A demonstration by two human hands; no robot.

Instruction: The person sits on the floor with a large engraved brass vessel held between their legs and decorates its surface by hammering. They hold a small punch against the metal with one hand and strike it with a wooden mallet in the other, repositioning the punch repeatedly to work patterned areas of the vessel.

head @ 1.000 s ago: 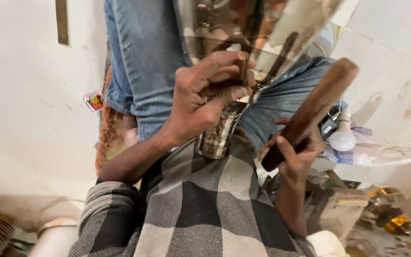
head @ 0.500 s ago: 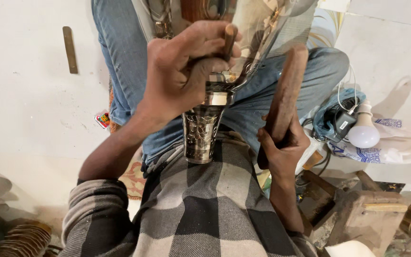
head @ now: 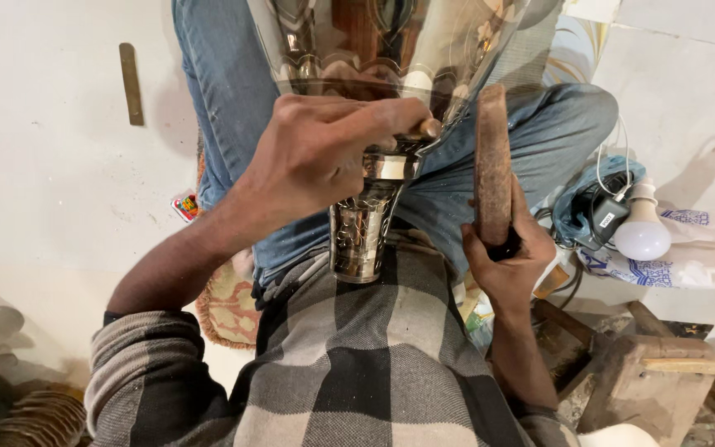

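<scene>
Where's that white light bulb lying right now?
In the head view, the white light bulb lies on the floor to the person's right, beside a black plug and past the right hand.

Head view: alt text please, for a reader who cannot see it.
A seated person's left hand grips the neck of a shiny engraved metal vase held against their checked shirt, while the right hand holds a wooden mallet upright beside it.
</scene>
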